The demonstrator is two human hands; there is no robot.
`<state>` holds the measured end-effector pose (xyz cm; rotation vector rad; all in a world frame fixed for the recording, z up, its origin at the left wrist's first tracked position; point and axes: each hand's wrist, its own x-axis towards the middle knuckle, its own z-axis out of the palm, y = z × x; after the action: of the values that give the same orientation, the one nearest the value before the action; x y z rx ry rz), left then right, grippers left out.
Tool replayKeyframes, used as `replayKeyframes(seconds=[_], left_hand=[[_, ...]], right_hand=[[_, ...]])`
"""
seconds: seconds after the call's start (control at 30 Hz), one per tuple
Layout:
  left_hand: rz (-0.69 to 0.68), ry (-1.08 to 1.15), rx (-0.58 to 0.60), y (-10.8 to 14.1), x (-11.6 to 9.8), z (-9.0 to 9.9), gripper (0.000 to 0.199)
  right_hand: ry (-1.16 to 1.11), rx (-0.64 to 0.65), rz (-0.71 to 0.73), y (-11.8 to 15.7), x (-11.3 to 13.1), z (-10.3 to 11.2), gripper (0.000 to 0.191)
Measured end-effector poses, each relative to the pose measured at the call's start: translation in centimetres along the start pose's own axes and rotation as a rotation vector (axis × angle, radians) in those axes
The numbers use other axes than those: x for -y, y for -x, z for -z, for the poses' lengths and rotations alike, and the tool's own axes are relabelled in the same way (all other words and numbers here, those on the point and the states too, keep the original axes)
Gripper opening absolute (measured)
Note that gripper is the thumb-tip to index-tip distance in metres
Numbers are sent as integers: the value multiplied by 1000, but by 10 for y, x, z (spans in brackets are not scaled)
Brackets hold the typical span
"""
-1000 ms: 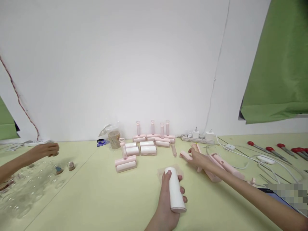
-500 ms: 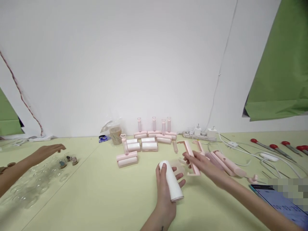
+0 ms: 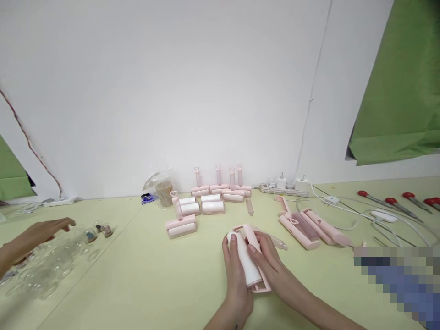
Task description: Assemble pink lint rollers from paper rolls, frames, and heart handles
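My left hand (image 3: 235,270) is wrapped round a white lint roller refill (image 3: 248,266), thumb along its top end. In my right hand (image 3: 271,261) is a pink roller frame (image 3: 253,236), held against the refill's right side. Frame and refill touch, tilted together above the table; whether the frame's ends sit in the roll I cannot tell. Just behind my right hand lies a clear pink handle tube (image 3: 280,243). Right of it rest several pink roller parts (image 3: 304,231).
Pink lint rollers (image 3: 181,227) and white refill rolls (image 3: 213,207) stand toward the wall, near a tape roll in a bag (image 3: 165,192). At left, another person's hand (image 3: 48,229) is over clear domes (image 3: 58,261). Cables, a power strip (image 3: 283,190) and red-handled screwdrivers (image 3: 400,206) lie right.
My right hand has brought the pink frame left and down against the white refill in my left hand. The other person's hand has moved left.
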<state>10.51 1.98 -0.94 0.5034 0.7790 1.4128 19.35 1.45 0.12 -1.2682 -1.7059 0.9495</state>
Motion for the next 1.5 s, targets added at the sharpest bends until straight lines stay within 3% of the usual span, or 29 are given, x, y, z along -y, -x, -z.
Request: replayKeyframes(seconds=[0.17, 0.23, 0.4, 0.5, 0.57, 0.7, 0.87, 1.07, 1.27, 1.5], left_hand=[[-21, -112, 150, -1, 0, 3, 55], [-43, -233, 211, -5, -7, 6, 57], [11, -652, 386, -13, -34, 14, 56], [25, -881, 478, -11, -46, 23, 55], [13, -1033, 501, -8, -49, 30, 55], [-52, -1271, 534, -5, -47, 42, 58], [-90, -1276, 635, -3, -42, 48, 49], [-82, -1062, 597, 23, -49, 41, 34], [-138, -1239, 611, 35, -54, 40, 31], [-102, -1444, 636, 33, -55, 40, 35]], right_hand=[[178, -160, 132, 5, -19, -1, 27], [184, -157, 156, 5, -25, 4, 29], [148, 82, 199, 6, -12, 36, 36], [158, 264, 204, 8, -3, 51, 31], [171, 303, 180, 8, -5, 54, 23], [370, 261, 181, 8, -20, 48, 7], [552, 289, 208, 14, -31, 39, 13], [557, 422, 239, 18, -26, 38, 7], [443, 540, 172, 18, -16, 49, 4], [352, 556, 119, 19, -20, 45, 21]])
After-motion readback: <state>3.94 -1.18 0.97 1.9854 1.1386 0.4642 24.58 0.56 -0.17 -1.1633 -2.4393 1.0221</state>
